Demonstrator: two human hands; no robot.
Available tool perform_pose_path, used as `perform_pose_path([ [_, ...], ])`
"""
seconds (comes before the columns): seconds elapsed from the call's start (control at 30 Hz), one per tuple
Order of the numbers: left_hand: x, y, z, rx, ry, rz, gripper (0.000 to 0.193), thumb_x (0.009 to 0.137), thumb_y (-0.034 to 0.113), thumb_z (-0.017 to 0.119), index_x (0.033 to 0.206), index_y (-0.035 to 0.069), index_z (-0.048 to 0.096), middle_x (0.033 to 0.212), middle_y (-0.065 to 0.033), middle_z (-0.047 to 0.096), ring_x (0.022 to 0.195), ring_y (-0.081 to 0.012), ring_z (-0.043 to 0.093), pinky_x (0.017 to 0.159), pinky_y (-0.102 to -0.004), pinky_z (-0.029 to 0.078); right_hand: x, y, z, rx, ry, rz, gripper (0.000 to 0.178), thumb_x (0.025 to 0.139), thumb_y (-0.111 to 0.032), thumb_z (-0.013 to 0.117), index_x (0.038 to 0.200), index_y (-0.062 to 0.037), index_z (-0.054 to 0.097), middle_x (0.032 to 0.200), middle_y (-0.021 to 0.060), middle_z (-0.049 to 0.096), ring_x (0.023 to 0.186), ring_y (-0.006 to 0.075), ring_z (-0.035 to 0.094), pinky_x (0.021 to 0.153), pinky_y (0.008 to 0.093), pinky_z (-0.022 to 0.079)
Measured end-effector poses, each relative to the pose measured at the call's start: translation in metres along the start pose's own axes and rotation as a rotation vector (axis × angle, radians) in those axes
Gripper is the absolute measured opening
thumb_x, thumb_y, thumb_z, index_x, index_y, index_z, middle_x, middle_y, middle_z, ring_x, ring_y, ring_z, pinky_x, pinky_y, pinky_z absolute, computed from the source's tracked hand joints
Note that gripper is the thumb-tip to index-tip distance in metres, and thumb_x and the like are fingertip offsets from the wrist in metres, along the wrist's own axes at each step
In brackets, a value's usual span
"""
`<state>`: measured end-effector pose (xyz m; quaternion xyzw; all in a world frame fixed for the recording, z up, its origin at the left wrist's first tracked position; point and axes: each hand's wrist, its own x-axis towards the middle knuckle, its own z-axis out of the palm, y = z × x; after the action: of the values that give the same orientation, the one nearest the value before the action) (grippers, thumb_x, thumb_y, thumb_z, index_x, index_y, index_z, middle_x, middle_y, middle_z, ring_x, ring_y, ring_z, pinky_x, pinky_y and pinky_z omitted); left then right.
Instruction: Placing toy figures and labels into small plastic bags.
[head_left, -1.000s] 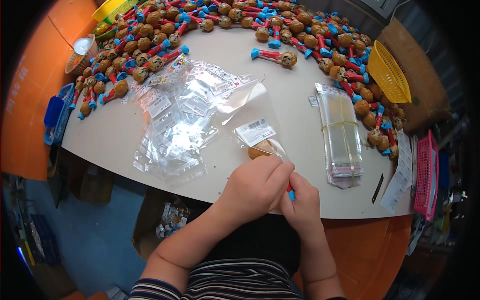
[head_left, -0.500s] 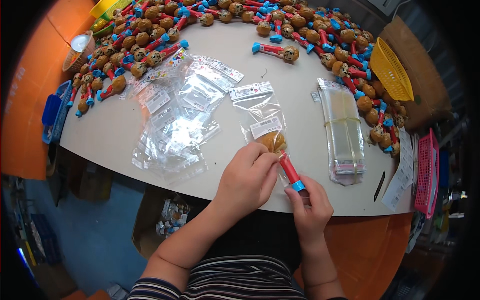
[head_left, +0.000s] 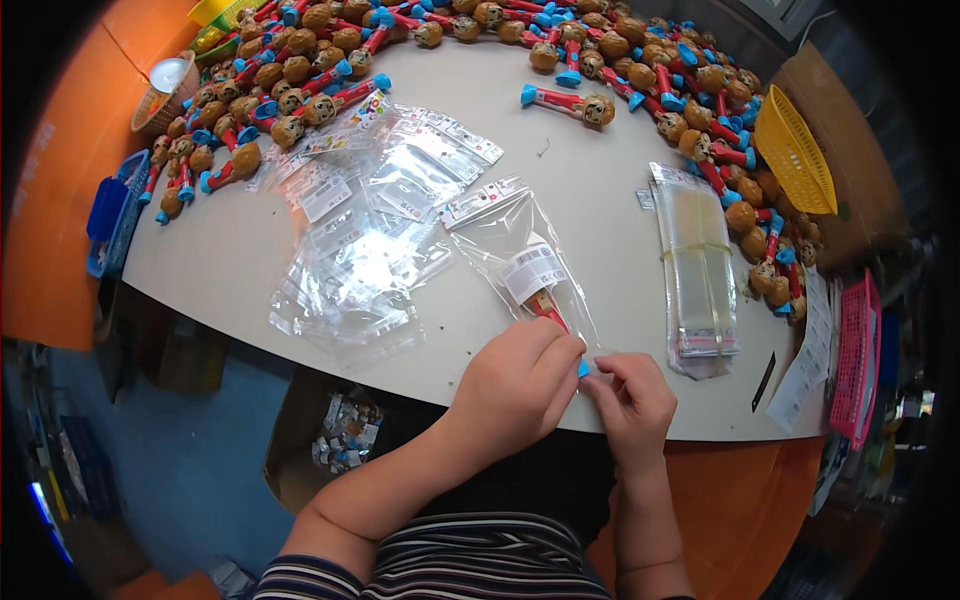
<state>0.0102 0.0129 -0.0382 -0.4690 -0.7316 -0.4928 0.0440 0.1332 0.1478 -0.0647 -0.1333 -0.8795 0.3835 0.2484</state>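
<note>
A clear plastic bag [head_left: 500, 222] with a white printed label lies before me, its header strip pointing away. Partly inside it is a toy figure [head_left: 549, 310] with a red body and blue base; the label covers most of its head. My left hand [head_left: 515, 382] is closed around the figure's body close to the near end of the bag. Just right of the blue base, my right hand [head_left: 634, 402] pinches the bag's near edge between thumb and fingers. To the left, several clear bags [head_left: 365, 230] with labels lie in a loose, overlapping heap.
Many toy figures [head_left: 345, 95] are piled along the table's far edge; one single figure [head_left: 570, 104] lies apart. A banded stack of clear bags [head_left: 694, 265] is at right. Yellow [head_left: 795, 150], pink [head_left: 853, 355] and blue [head_left: 120, 220] baskets stand around. An open carton [head_left: 290, 455] sits below.
The figure has slid deeper into the bag toward the header, its head going under the label. My left hand moved nearer its base; my right hand shifted from the base to the bag's edge.
</note>
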Motion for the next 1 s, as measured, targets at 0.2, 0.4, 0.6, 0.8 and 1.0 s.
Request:
perform_pose_path([
  [0.2,-0.003,0.006,0.001,0.068,-0.066,0.033,0.019,0.073,0.000,0.068,0.091,0.001,0.062,0.083,-0.0116,0.060,0.075,-0.0294,0.060,0.065,-0.0371,0.051,0.029,-0.009,0.009,-0.169,0.258,-0.132,0.040,0.072,-0.006,0.079,0.105,-0.0026,0.056,0.100,0.0102,0.059,0.079,0.0217,0.057,0.064,0.0321,0.048],
  [0.4,-0.010,0.005,0.000,0.097,-0.075,0.041,0.019,0.074,0.002,0.068,0.092,0.001,0.062,0.082,-0.0110,0.059,0.072,-0.0286,0.060,0.062,-0.0364,0.050,0.026,-0.007,0.020,0.113,-0.007,0.162,0.039,0.079,-0.004,0.073,0.114,-0.0019,0.055,0.096,0.0097,0.064,0.077,0.0193,0.061,0.064,0.0291,0.049],
  [0.6,-0.016,0.006,0.004,0.055,-0.092,0.064,0.022,0.074,0.003,0.069,0.095,0.002,0.063,0.086,-0.0112,0.058,0.075,-0.0280,0.059,0.064,-0.0356,0.050,0.026,-0.015,0.030,0.051,0.036,0.055,0.032,0.082,-0.003,0.070,0.112,0.0003,0.058,0.088,0.0097,0.065,0.072,0.0178,0.063,0.062,0.0284,0.050],
  [0.8,-0.013,-0.003,-0.018,0.135,0.035,-0.024,0.025,0.070,0.003,0.076,0.092,0.007,0.065,0.094,-0.0095,0.057,0.084,-0.0267,0.055,0.070,-0.0347,0.046,0.022,-0.024,0.019,0.194,0.069,0.254,0.025,0.087,-0.003,0.066,0.111,0.0041,0.059,0.086,0.0128,0.069,0.073,0.0155,0.067,0.066,0.0252,0.054],
  [1.0,-0.019,0.006,0.005,0.118,0.015,0.104,0.021,0.072,0.005,0.075,0.091,0.007,0.066,0.087,-0.0067,0.057,0.080,-0.0260,0.056,0.072,-0.0358,0.044,0.032,-0.016,-0.007,0.610,-0.189,0.718,0.015,0.092,-0.007,0.062,0.098,0.0071,0.064,0.084,0.0112,0.070,0.074,0.0130,0.068,0.067,0.0229,0.056],
])
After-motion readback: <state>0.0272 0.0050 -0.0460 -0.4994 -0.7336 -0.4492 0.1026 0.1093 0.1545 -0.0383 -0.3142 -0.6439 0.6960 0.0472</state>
